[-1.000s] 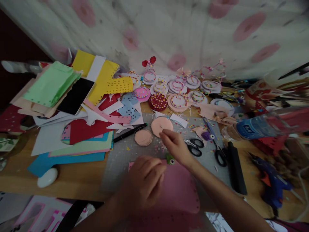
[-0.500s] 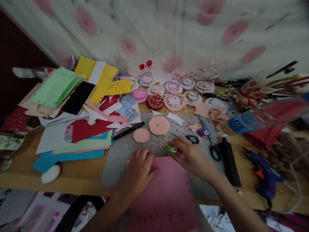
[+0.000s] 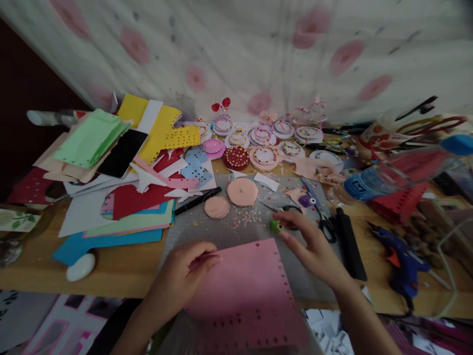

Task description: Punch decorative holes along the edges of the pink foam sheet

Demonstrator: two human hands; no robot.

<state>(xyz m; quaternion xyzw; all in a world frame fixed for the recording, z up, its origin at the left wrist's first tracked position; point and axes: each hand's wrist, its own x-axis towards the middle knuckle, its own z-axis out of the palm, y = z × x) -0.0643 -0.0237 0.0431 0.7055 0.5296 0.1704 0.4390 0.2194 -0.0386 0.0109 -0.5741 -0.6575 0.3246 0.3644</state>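
Observation:
My left hand (image 3: 185, 276) pinches the upper left edge of a pink paper sheet (image 3: 244, 286) between thumb and fingers, over a grey cutting mat (image 3: 229, 234). Small holes run along the sheet's right and lower parts, with one hole near the top edge. My right hand (image 3: 306, 241) has its thumb and fingers apart, close around a small green craft punch (image 3: 275, 226) on the mat. Beyond the sheet lie tiny paper dots (image 3: 247, 217), a stack of peach paper circles (image 3: 216, 207) and a larger peach disc (image 3: 242, 191).
Scissors (image 3: 327, 229), a purple punch (image 3: 306, 200) and a black bar-shaped object (image 3: 350, 244) lie to the right. Further right are a glue gun (image 3: 402, 266) and bottle (image 3: 369, 185). Coloured paper (image 3: 136, 197) piles up at left. Decorated discs (image 3: 264, 155) line the back.
The green punch has moved right, away from the sheet, and my right fingers have spread from it. My left hand has gone from lying flat on the sheet to pinching its edge.

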